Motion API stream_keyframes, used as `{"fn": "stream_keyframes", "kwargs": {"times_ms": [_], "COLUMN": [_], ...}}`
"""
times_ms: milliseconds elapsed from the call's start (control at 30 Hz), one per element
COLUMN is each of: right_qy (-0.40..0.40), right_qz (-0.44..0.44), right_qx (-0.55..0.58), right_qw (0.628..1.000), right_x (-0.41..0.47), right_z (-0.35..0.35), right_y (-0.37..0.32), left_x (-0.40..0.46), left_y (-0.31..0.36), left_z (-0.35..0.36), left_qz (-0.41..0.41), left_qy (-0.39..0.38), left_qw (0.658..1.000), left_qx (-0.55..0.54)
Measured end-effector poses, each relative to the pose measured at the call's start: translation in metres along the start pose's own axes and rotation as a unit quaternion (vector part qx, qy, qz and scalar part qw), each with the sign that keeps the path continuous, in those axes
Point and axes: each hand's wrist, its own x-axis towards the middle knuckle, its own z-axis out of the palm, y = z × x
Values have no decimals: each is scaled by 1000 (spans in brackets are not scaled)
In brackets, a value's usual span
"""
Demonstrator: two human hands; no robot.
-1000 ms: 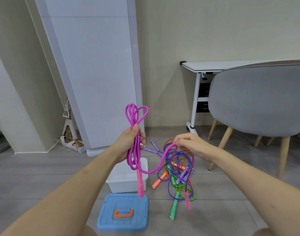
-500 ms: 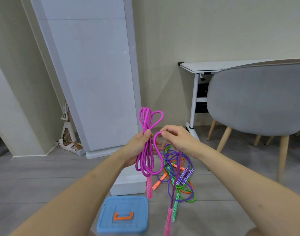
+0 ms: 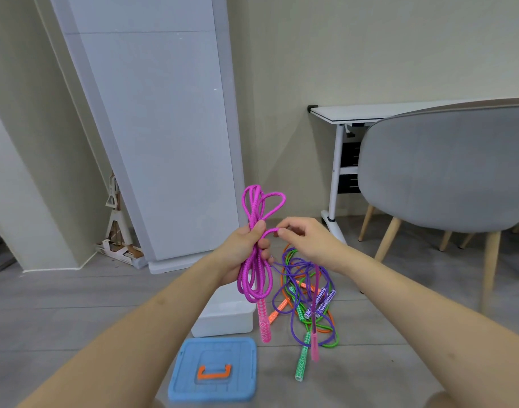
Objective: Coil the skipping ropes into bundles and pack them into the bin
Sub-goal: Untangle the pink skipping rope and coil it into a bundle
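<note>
Risk of the bundle springing apart: loops of the pink rope (image 3: 254, 260) uneven, one pink handle (image 3: 264, 322) dangling below, the other handle (image 3: 315, 346) swinging loose near the tangled ropes (image 3: 305, 293) on the floor and liable to snag there. Left hand (image 3: 243, 248) clenched round the middle of the coil, thumb pressed on top. Right hand (image 3: 302, 240) half curled, thumb and forefinger pinching the free strand just beside the left thumb. White bin (image 3: 223, 316) open on the floor below, blue lid (image 3: 212, 369) lying beside it
</note>
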Motion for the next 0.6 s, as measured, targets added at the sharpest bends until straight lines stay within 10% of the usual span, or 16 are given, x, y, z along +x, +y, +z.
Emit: {"fn": "stream_keyframes", "kwargs": {"times_ms": [600], "right_qy": [-33], "right_qz": [204], "right_qx": [151], "right_qw": [967], "right_x": [-4], "right_z": [-29], "right_y": [42], "left_x": [-9], "left_y": [57], "left_z": [-25], "left_qz": [-63], "left_qy": [-64], "left_qw": [989], "left_qx": [-117]}}
